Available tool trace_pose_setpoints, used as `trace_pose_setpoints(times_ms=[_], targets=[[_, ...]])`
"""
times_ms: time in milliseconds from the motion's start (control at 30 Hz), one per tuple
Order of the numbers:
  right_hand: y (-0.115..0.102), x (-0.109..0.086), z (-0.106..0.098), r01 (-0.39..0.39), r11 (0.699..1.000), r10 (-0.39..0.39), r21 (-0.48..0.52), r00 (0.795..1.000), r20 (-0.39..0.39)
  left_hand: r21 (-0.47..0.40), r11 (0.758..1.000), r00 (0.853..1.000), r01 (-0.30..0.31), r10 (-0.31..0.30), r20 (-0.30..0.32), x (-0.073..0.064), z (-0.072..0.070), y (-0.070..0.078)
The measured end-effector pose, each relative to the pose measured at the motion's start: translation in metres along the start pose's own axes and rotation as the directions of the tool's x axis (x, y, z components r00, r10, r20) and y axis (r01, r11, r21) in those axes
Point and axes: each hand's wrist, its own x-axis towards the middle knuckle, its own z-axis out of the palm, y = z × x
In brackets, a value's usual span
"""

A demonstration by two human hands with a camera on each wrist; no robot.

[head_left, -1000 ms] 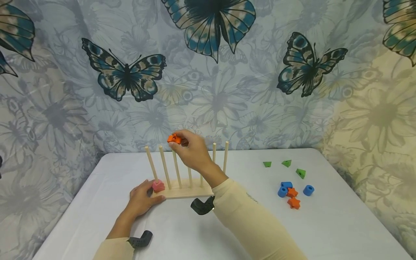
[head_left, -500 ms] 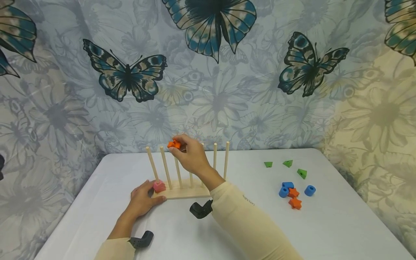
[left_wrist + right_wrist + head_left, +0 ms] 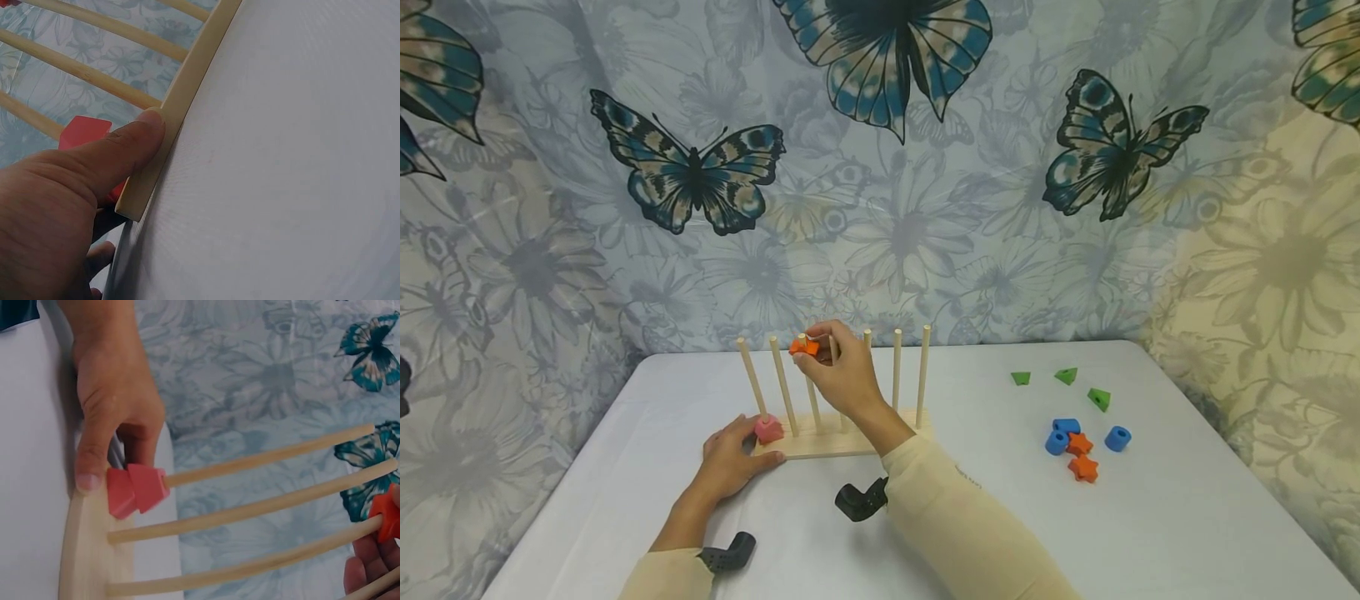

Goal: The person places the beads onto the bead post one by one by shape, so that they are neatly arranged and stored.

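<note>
A wooden peg rack [image 3: 838,446] with several upright pegs stands on the white table. My left hand [image 3: 724,465] grips its left end, thumb on the front edge of the base [image 3: 190,84] and fingers behind. Pink angular beads [image 3: 136,489] sit stacked at the foot of the leftmost peg, beside that hand. My right hand [image 3: 847,375] pinches an orange star bead [image 3: 803,347] at the top of the third peg from the left. The peg's tip shows just above the star. In the right wrist view the orange star [image 3: 389,515] surrounds the end of that peg [image 3: 281,559].
On the right of the table lie two orange star beads [image 3: 1083,468], several blue cylinder beads [image 3: 1117,438] and green triangular beads [image 3: 1099,400]. A butterfly-patterned cloth [image 3: 910,242] hangs behind the table. Dark wrist-worn devices [image 3: 861,500] jut from both sleeves.
My right hand has lowered the orange star from above the third peg onto its tip. The left hand keeps its grip on the rack's end.
</note>
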Motion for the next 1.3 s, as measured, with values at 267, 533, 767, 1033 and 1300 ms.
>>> trace_pose_setpoints(times_ms=[267,533,767,1033,1300], targets=[[0.004,-0.008,0.003,-0.083,0.997,0.082,-0.012,0.996,-0.030,0.008,1.000,1.000,0.010,-0.010,0.001,0.000,0.001,0.000],[0.021,-0.017,0.006,-0.153,0.988,0.152,-0.024,0.988,-0.034,0.007,1.000,1.000,0.011,-0.011,0.001,0.000,0.001,-0.001],[0.038,-0.028,0.009,-0.203,0.979,0.202,-0.028,0.979,-0.035,0.008,1.000,1.000,0.005,-0.005,-0.004,0.001,0.002,-0.003],[0.053,-0.039,0.012,-0.204,0.975,0.202,-0.087,0.979,-0.031,0.009,1.000,1.000,-0.014,0.014,-0.006,0.002,0.003,-0.005],[0.064,-0.047,0.014,-0.203,0.970,0.200,-0.137,0.979,-0.037,0.020,1.000,1.000,-0.012,0.013,-0.012,0.001,0.003,-0.003]])
